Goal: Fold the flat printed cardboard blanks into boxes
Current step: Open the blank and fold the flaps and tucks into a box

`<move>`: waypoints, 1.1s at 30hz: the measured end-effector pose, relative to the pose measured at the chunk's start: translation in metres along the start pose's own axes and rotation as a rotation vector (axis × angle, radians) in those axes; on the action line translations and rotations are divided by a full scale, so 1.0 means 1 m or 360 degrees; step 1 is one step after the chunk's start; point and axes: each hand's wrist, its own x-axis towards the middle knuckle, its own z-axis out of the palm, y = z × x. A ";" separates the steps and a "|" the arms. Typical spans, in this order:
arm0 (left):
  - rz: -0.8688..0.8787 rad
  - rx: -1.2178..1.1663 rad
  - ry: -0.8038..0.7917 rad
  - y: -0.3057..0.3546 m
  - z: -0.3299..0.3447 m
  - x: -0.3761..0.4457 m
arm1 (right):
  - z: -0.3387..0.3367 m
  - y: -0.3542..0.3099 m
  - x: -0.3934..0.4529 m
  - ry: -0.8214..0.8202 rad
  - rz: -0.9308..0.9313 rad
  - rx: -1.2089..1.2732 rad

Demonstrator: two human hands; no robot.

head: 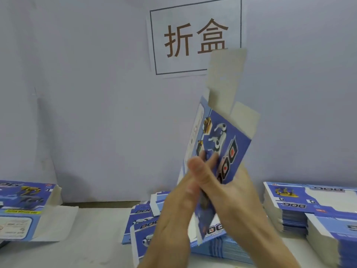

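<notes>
A grey wall (96, 93) stands behind everything and carries a paper sign (193, 39) with two brown characters. Below the sign, on the white table (96, 238), lie piles of flat blue blanks: one pile (313, 209) to the lower right of the sign, another pile (143, 227) under the hands. A folded box (23, 207) with open flaps lies far to the lower left of the sign. Just below the sign, one blank (222, 144) is held upright and tilted, its grey flaps reaching up over the sign's corner. The left hand (185, 196) grips its lower part, thumb in front. The right hand (237, 196) holds it from behind, fingers curled round the edge.
</notes>
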 end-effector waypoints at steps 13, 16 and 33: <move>-0.0296 0.0248 0.0598 -0.003 -0.049 0.010 | -0.041 0.011 0.001 -0.0249 0.0346 0.0103; -0.0336 0.0178 0.0432 -0.007 -0.042 0.008 | -0.028 0.015 0.002 -0.0188 0.0282 0.0142; -0.0135 0.0136 0.0925 0.002 -0.030 0.010 | -0.010 0.034 -0.001 -0.0335 0.0018 0.0019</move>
